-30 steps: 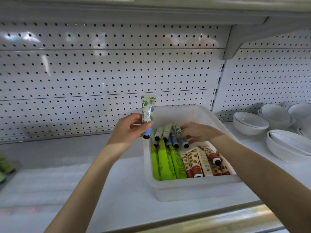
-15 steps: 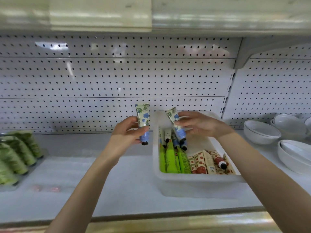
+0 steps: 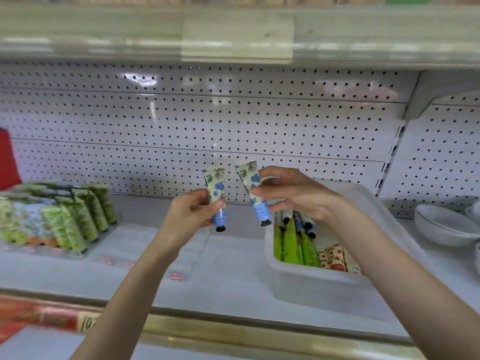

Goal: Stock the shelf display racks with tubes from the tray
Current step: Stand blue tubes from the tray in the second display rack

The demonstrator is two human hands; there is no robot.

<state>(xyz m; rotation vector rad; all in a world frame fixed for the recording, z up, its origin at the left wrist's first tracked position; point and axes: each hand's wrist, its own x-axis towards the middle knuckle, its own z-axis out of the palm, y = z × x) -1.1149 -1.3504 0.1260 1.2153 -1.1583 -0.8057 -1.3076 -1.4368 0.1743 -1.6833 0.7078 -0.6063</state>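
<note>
White pegboard store shelf (image 3: 228, 271). At centre, left hand (image 3: 189, 216) and right hand (image 3: 293, 196) each pinch 1 blue-flowered tube (image 3: 214, 185), caps down, beside the tray (image 3: 311, 287). Next, probably: carry both to the display rack (image 3: 85, 252) at left.

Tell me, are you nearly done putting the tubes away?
Not yet. Leafy green tubes already sit in the display rack on the left. The left hand grips a blue-flowered tube, and the right hand pinches a second blue-flowered tube. The tray holds lime tubes and red-patterned tubes yet to go.
</note>
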